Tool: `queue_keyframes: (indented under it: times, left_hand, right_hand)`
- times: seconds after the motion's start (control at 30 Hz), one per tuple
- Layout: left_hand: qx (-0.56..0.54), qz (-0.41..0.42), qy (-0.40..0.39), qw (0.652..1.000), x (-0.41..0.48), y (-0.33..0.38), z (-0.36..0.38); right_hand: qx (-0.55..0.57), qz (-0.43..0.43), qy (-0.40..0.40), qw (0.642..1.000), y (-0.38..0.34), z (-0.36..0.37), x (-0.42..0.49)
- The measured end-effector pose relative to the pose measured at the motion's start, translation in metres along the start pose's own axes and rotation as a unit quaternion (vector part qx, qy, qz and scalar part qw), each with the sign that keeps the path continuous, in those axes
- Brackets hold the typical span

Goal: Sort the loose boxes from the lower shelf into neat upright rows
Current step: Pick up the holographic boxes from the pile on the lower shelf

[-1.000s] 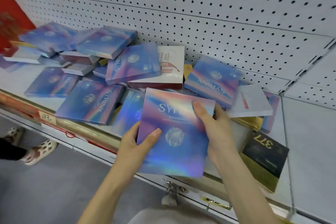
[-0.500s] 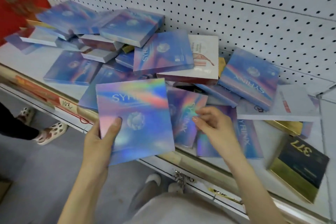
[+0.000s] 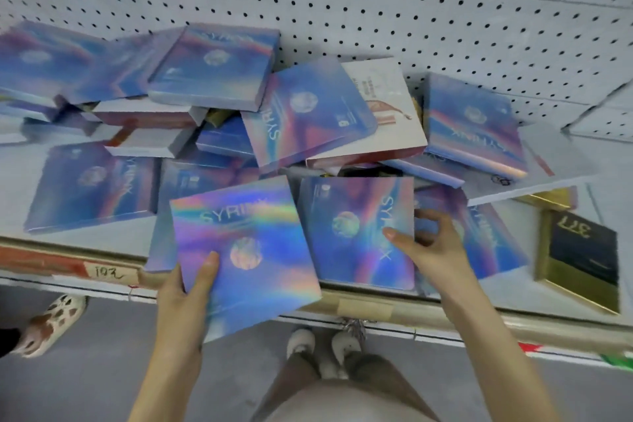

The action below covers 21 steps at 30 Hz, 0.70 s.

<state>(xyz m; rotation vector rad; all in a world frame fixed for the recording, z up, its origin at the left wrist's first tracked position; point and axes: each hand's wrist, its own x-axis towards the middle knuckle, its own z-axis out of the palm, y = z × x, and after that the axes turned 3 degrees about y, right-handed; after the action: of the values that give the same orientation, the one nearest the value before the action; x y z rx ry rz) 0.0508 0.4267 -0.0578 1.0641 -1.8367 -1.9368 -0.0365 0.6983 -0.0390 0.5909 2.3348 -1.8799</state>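
Nearest, the left hand (image 3: 185, 301) holds 1 holographic box (image 3: 243, 250) out over the shelf edge (image 3: 363, 307) — its grip pinching the lower left corner, thumb on the face. Just beyond, the right hand (image 3: 433, 250) reaches a second box (image 3: 356, 233) lying flat on the lower shelf, fingers spread at its right edge, not yet closed. Behind, the loose pile (image 3: 274, 120) sprawls against the pegboard (image 3: 376, 3). These boxes look light, stiff and glossy — likely slippery, so best gripped by opposite edges.
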Motion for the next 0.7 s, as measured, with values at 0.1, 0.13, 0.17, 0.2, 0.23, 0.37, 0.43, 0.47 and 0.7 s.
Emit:
queue_keyframes:
  times: [0.1,0.13,0.17,0.2,0.23,0.37,0.43,0.47,0.7]
  left_hand:
    - [0.020,0.001,-0.046,0.999,0.009,0.004,-0.004]
    - [0.037,0.010,-0.062,0.997,0.011,0.006,-0.005]
    - [0.054,0.021,-0.078,0.995,0.013,0.008,-0.006]
    - [0.068,0.033,-0.095,0.993,0.013,0.010,-0.006]
    - [0.078,0.046,-0.113,0.989,0.012,0.013,-0.004]
    - [0.125,0.098,-0.154,0.975,0.002,0.023,0.009]
    - [0.116,0.105,-0.181,0.971,-0.005,0.025,0.022]
    - [0.113,0.110,-0.196,0.968,-0.011,0.027,0.031]
    - [0.101,0.115,-0.301,0.941,-0.078,0.029,0.108]
  right_hand:
    - [0.030,-0.002,0.034,0.999,-0.003,-0.001,-0.015]
    - [0.039,-0.006,0.044,0.998,-0.004,-0.005,-0.020]
    - [0.044,-0.015,0.055,0.997,-0.006,-0.011,-0.025]
    - [0.046,-0.026,0.068,0.996,-0.009,-0.018,-0.029]
    - [0.048,-0.038,0.079,0.995,-0.012,-0.027,-0.033]
    - [0.061,-0.097,0.126,0.985,-0.026,-0.071,-0.050]
    - [0.069,-0.109,0.163,0.978,-0.027,-0.096,-0.059]
    - [0.083,-0.107,0.181,0.974,-0.026,-0.109,-0.065]
    - [0.185,-0.023,0.205,0.961,0.002,-0.188,-0.102]
